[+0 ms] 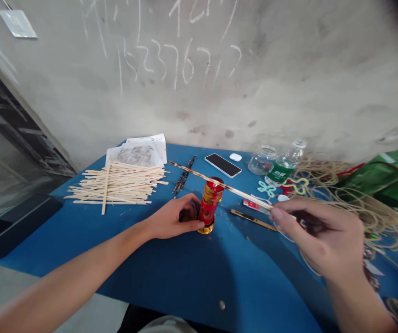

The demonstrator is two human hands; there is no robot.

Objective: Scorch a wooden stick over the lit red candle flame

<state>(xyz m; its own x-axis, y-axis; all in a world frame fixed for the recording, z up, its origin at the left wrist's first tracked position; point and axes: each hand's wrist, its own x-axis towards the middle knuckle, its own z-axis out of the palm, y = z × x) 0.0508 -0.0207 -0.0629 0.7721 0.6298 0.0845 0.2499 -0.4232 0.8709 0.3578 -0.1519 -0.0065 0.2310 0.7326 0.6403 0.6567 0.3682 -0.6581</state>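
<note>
A red and gold candle-shaped cylinder (211,203) stands upright on a gold base near the middle of the blue table (157,277). My left hand (173,216) curls around its base from the left, thumb pressed against the gold foot. My right hand (318,236) pinches one end of a long thin bamboo stick (219,183). The stick runs up and left, crossing over the top of the cylinder, and its far part looks scorched dark.
A pile of pale sticks (119,185) lies at the back left beside papers (139,151). Two dark sticks (184,175), a phone (223,165), an earbud case (235,157), plastic bottles (278,167) and a tangle of tan cord (354,194) sit behind. A concrete wall (199,69) closes the back.
</note>
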